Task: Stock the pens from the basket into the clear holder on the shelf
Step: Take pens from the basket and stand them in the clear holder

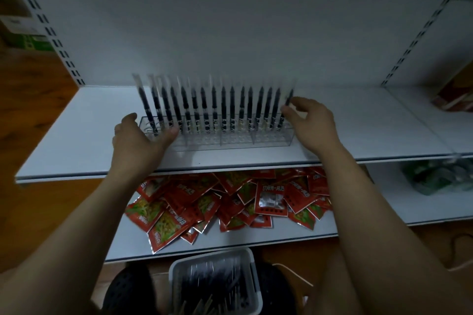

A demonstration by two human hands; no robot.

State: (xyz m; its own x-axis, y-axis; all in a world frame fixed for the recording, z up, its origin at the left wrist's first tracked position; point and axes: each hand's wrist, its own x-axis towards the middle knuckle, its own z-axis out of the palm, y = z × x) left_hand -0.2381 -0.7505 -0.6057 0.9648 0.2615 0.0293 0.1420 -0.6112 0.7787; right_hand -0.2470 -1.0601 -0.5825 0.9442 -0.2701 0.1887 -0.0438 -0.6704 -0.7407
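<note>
On the upper shelf (76,140) a clear holder (230,142) stands lengthwise, near the front edge. A row of dark pens (222,107) in clear sleeves stands in its back part, filling it from end to end; the pens at the left end lean left, and the rest stand nearly upright. The front cells of the holder look bare. The left hand (138,140) lies against the holder's left front corner, with the fingers fairly straight across the clear wall and the thumb spread off to the left, holding nothing. The right hand (312,123) is at the holder's right end, where the thumb and fingertips close in a narrow pinch on the last pen (290,96), which tilts right; blur makes the exact contact hard to read. Both forearms reach up from the bottom of the view. Below, a lower shelf (122,245) carries a loose heap of red packets (271,194), and green packs (430,179) lie further right on the same level. A reddish box (453,92) sits at the far right of the upper shelf. At the bottom edge, between the arms, is the pale basket (252,276), under the shelves, with more dark sleeved pens lying in it, blurred.
</note>
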